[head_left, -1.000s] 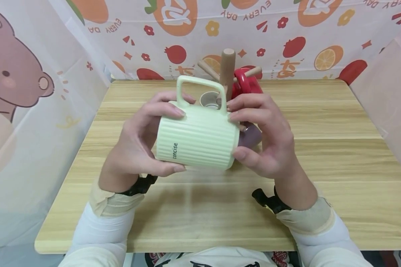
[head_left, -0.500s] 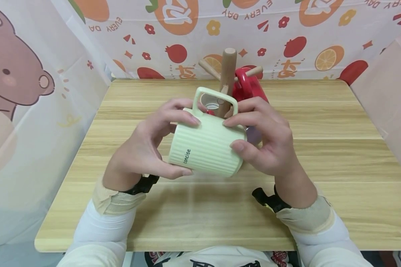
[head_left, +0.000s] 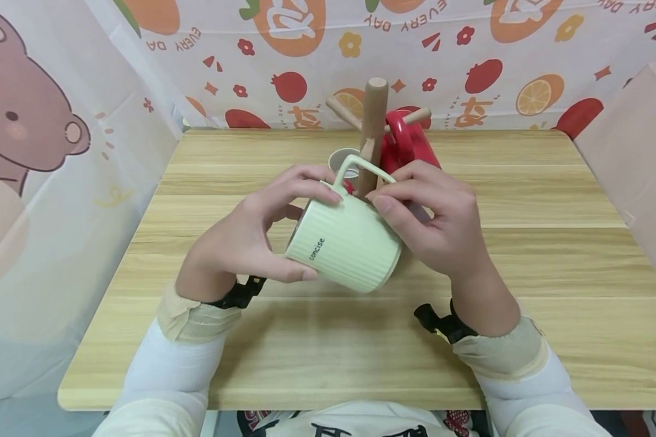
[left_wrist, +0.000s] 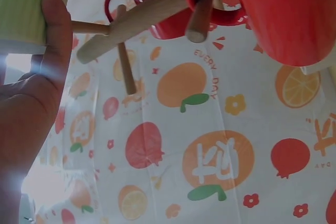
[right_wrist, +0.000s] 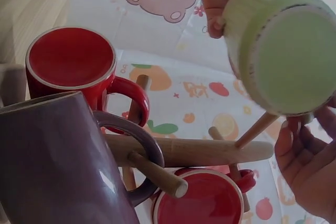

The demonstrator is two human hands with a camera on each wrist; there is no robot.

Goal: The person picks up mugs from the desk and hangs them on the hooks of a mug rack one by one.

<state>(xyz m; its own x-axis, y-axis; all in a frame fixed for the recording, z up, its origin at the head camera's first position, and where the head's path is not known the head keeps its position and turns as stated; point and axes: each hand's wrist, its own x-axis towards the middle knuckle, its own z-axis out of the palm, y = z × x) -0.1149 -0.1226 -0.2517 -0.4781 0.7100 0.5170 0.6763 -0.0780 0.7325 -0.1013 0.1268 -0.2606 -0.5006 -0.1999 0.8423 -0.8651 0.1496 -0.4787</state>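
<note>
A ribbed pale green mug (head_left: pixel 347 243) with "concise" printed on it is held tilted in front of a wooden mug tree (head_left: pixel 376 109). My left hand (head_left: pixel 257 230) grips it at the rim end, thumb below and fingers above. Fingertips of my right hand (head_left: pixel 437 209) pinch the handle near its base end. The handle overlaps an upper peg of the tree in the head view. In the right wrist view, the mug's round bottom (right_wrist: pixel 299 59) faces the camera, and a peg (right_wrist: pixel 257 129) passes right behind its lower edge.
Red mugs (right_wrist: pixel 71 59) hang on the tree, one (left_wrist: pixel 289 19) close by in the left wrist view. A purple mug (right_wrist: pixel 58 166) hangs from a lower peg. The tree stands toward the back of a wooden table (head_left: pixel 552 255), before a fruit-print cloth (head_left: pixel 317 36).
The green mug has shifted right and tilted further, its handle moving toward the tree. My right fingers have slid from the mug's base end onto the handle; my left hand follows rightward.
</note>
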